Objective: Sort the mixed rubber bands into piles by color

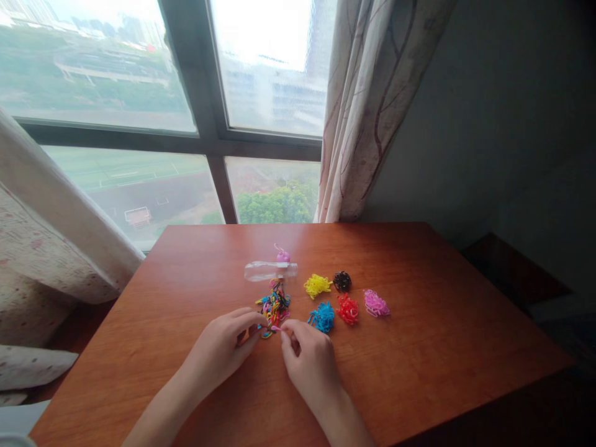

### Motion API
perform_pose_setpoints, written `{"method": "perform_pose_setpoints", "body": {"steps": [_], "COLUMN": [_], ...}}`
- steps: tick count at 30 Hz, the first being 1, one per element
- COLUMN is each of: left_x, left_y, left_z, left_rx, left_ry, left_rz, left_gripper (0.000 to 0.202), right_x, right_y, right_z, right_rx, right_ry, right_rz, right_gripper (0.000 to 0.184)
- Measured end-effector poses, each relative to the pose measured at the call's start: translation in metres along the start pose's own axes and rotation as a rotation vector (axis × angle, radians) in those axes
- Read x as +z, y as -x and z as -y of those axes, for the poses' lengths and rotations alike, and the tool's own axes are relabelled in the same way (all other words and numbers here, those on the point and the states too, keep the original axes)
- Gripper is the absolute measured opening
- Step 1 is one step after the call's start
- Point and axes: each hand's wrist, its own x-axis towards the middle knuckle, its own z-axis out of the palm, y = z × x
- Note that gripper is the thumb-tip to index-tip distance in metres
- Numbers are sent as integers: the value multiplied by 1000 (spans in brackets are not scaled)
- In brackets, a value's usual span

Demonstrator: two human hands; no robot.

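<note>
Lower center, right hand is pinching a pink band's tip; left hand is meeting the other end, can't tell if gripping.

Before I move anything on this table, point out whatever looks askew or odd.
The clear bottle lies on its side instead of upright, just beyond the mixed-color pile. Nothing else stands out.

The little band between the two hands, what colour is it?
The little band is pink. It shows in the head view, the only one.
</note>
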Motion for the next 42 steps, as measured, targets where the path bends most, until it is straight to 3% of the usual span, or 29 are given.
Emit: {"method": "perform_pose_setpoints", "body": {"steps": [6,12,15,21,31,38,42], "left_x": [-2,-2,-1,0,0,0,1], "left_y": [-2,-1,-1,-2,-1,-1,-2], "left_z": [0,0,0,2,1,0,-3], "left_rx": [-21,-20,-12,-7,-32,-33,-29], "left_ry": [-35,-36,-40,-55,-68,-41,-3], "left_rz": [20,29,22,34,46,38,8], "left_gripper": [25,25,26,27,26,23,21], "right_x": [-38,-104,-122,-133,-148,-153,-148], "right_y": [7,14,16,9,-17,-20,-17], "right_z": [-25,-97,-125,-148,-169,-165,-142], "right_rx": [119,335,439,532,486,485,475], "right_ry": [37,292,361,313,183,156,152], "right_rz": [-173,-407,-424,-341,-149,-126,-173], "right_gripper": [21,36,40,39,39,42,41]}}
